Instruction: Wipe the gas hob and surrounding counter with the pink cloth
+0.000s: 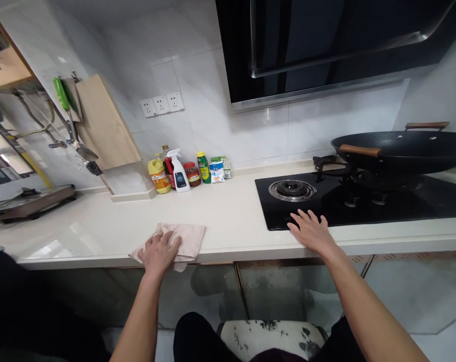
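My left hand (160,254) presses down on a pale pink cloth (192,239) at the counter's front edge, fingers curled over it and thumb to the right. Part of the cloth hangs past the edge. On the right, my right hand (312,232) rests with spread fingers at the front edge of the black gas cooktop (288,218), holding nothing. Behind that hand is the left burner (292,188), which carries no pan. A large black wok (404,151) with wooden handles sits over the right side of the cooktop.
Against the wall stand a yellow jug (159,177), a white spray bottle (179,173), a red-lidded jar (192,175), a green bottle (203,168) and small packets (217,172). A cutting board (103,123) hangs left. The range hood (326,45) overhangs the cooktop. A patterned stool (269,339) is below.
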### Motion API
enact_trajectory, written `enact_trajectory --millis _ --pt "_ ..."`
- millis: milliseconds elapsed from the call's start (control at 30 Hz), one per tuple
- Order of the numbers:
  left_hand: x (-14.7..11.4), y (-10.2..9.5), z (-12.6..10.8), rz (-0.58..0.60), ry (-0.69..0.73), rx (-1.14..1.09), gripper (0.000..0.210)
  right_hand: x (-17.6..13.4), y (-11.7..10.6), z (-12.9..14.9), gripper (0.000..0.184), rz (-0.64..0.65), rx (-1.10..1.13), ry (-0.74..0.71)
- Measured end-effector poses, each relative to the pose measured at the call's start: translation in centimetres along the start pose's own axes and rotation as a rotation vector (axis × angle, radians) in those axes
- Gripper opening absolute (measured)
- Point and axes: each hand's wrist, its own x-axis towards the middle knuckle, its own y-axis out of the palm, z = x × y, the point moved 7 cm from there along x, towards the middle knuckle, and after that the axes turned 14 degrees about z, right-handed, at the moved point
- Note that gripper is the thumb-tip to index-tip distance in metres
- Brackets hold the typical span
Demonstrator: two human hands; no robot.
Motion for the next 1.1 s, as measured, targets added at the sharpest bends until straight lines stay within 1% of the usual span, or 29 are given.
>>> enact_trajectory --millis 67,100,233,333,400,500,567,667,733,800,867,967,1033,1100 --pt "-0.8 0.2 -1.5 -0.010 -0.042 0.044 0.046 0.0 0.1 0.0 0.060 -0.010 -0.006 0.003" --pt "-1.4 0.4 -2.9 -0.022 -0.026 0.059 0.045 0.1 0.1 0.0 0.060 -0.017 -0.009 0.000" --pt "-4.9 1.8 -9.9 -0.090 0.159 0.087 0.044 0.2 0.4 -0.2 0.061 -0.022 -0.011 0.001" --pt "-7.8 3.1 -15.4 -0.085 0.301 0.045 0.046 0.2 0.4 -0.4 0.060 -0.012 -0.018 0.010" --pt "-9.3 4.0 -18.5 -0.053 0.395 0.006 0.050 0.1 0.3 -0.3 0.060 -0.009 -0.024 0.008" --pt "-10.8 5.2 -21.9 -0.003 0.511 -0.043 0.057 0.1 0.3 -0.4 0.060 -0.003 -0.031 0.010" --pt "-11.3 5.7 -23.0 0.002 0.565 -0.050 0.061 0.1 0.3 -0.4 0.060 -0.008 -0.035 0.012" --pt "-11.3 6.0 -23.1 -0.013 0.625 -0.028 0.063 0.2 0.4 -0.4 0.060 -0.015 -0.039 0.010" --pt "-11.0 5.9 -22.3 -0.029 0.676 -0.009 0.062 0.3 0.4 -0.5 0.060 -0.009 -0.038 0.010" --pt "-10.4 5.6 -20.9 -0.080 0.721 0.007 0.060 0.2 0.4 -0.4 0.060 -0.002 -0.036 0.005" --pt "-9.7 5.1 -18.7 -0.166 0.735 0.023 0.059 0.2 0.3 -0.3 0.060 0.005 -0.035 -0.003" --pt "-8.5 4.2 -14.1 -0.281 0.698 0.048 0.058 0.0 0.1 -0.2 0.060 0.011 -0.041 -0.003" --pt "-7.5 3.7 -10.7 -0.310 0.649 0.072 0.058 0.0 0.0 -0.1 0.060 0.014 -0.045 0.000" --pt "-6.3 3.2 -7.4 -0.304 0.593 0.104 0.059 -0.1 -0.1 0.0 0.060 0.017 -0.046 -0.001"
